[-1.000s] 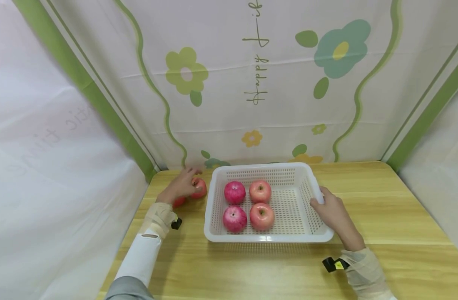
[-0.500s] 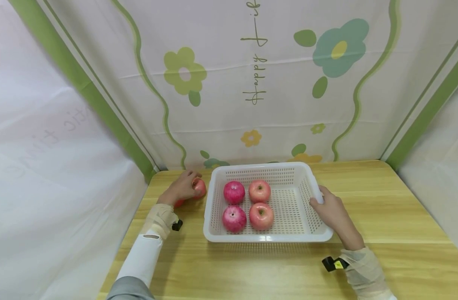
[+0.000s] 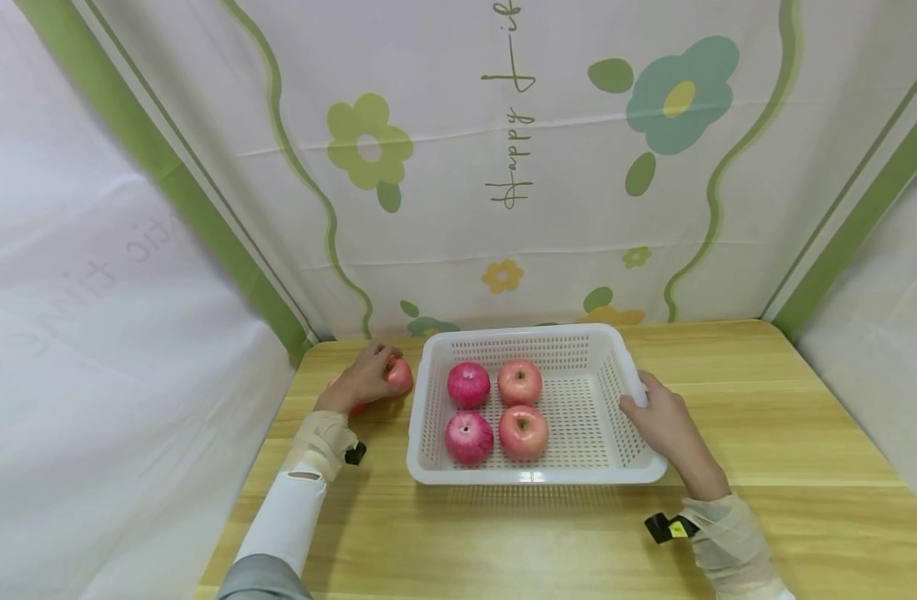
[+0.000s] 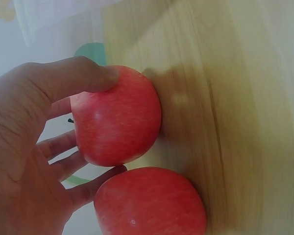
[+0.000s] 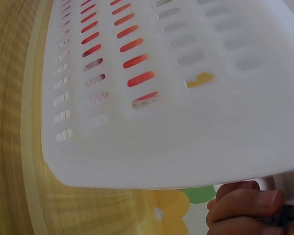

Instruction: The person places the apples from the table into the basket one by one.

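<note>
My left hand [image 3: 372, 372] grips a red apple [image 3: 401, 376] on the wooden table [image 3: 729, 392], just left of a white perforated basket [image 3: 537, 477]. The left wrist view shows the thumb [image 4: 81, 74] on top of that apple [image 4: 120, 117] and the fingers curled beneath. A second red apple [image 4: 149, 203] lies against it, mostly hidden by the hand in the head view. Several red and pink apples [image 3: 469, 384] sit in the basket's left half. My right hand [image 3: 649, 408] holds the basket's right rim, its fingers [image 5: 245, 203] curled under the edge of the basket wall [image 5: 186, 98].
A flowered cloth backdrop [image 3: 503, 167] rises right behind the table, and white cloth walls close in on both sides. The basket's right half holds nothing. Bare tabletop stretches to the right of the basket and along the front edge.
My left hand has closed slightly more round the apple. The right hand and the basket have stayed where they were.
</note>
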Available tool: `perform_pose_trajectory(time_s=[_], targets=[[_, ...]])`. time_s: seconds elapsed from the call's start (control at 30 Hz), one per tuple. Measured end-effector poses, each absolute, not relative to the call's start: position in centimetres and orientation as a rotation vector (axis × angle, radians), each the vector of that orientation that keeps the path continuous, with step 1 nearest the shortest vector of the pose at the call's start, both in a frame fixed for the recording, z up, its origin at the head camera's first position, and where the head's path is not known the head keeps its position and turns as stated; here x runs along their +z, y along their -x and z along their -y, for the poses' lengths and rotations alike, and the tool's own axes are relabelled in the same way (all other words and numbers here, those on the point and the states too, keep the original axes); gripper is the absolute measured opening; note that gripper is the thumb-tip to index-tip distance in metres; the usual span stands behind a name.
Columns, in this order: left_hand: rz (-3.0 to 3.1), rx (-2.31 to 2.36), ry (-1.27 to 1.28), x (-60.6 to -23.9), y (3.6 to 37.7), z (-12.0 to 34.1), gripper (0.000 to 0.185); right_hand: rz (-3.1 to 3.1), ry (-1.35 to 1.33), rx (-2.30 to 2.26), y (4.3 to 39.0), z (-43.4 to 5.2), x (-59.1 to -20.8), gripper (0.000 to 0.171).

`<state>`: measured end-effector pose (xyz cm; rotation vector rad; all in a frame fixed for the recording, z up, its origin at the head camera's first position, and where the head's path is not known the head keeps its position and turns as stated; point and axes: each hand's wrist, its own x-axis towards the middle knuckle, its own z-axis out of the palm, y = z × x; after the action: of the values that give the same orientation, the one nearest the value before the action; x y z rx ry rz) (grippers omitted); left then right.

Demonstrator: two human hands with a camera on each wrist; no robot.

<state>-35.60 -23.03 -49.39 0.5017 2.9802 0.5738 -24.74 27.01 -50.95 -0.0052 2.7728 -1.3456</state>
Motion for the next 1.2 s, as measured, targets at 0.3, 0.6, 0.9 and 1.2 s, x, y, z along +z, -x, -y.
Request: perform_pose_trajectory(time_s=[0.3, 0.6, 0.9, 1.2], targets=[[-2.976, 0.593, -0.521, -49.30, 35.68, 22.93, 0.065, -2.764, -0.008, -1.351, 24.61, -27.13, -50.74, 0.071], [-2.963, 0.593, -0.504, -49.11, 35.73, 22.81, 0.073, -2.754, -0.011, -1.363, 24.70, -27.11, -50.74, 0.071], [-2.969, 0.587, -0.496, -49.17, 35.92, 22.99, 0.068, -2.760, -0.003, -1.362, 24.71, -26.96, -50.79, 0.071], [-2.974, 0.609, -0.493, -49.33, 35.88, 23.01, 0.062, -2.749, -0.016, -1.360, 24.74, -27.03, -50.88, 0.072]])
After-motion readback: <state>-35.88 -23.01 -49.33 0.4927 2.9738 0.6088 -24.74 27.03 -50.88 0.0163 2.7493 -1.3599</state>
